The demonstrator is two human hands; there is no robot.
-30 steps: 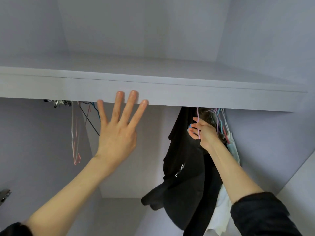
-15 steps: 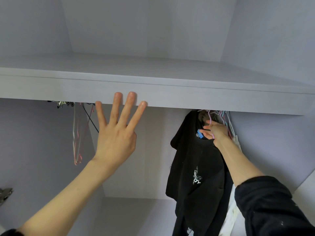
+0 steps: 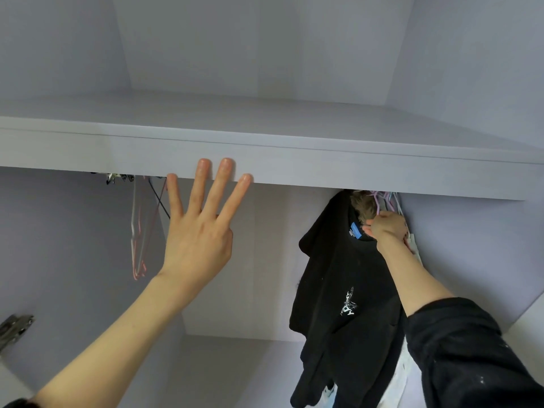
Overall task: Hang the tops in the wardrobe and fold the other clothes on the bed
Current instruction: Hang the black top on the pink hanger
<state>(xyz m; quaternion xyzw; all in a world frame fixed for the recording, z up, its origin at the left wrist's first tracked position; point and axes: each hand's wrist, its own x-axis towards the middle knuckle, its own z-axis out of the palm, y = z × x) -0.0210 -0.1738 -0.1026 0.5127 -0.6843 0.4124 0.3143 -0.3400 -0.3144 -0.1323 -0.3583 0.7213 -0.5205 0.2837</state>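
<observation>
A black top [image 3: 341,293] with a small white print and a blue neck label hangs at the right of the wardrobe, under the shelf [image 3: 294,169]. My right hand [image 3: 387,226] grips its pink hanger at the collar, close under the shelf, where several pastel hangers [image 3: 390,198] cluster. The rail itself is hidden by the shelf. My left hand [image 3: 200,228] is raised with fingers spread straight, the fingertips against the shelf's front edge, holding nothing.
Empty wire hangers [image 3: 139,228] dangle at the left under the shelf, beside some metal clips [image 3: 117,178]. A door hinge [image 3: 13,328] sits at the far left. White clothing [image 3: 400,375] hangs behind the black top. The wardrobe's side wall stands close on the right.
My right hand carried the hanger with the black top up and to the right, toward the hanger cluster. The top now hangs straighter. My left hand stayed at the shelf edge.
</observation>
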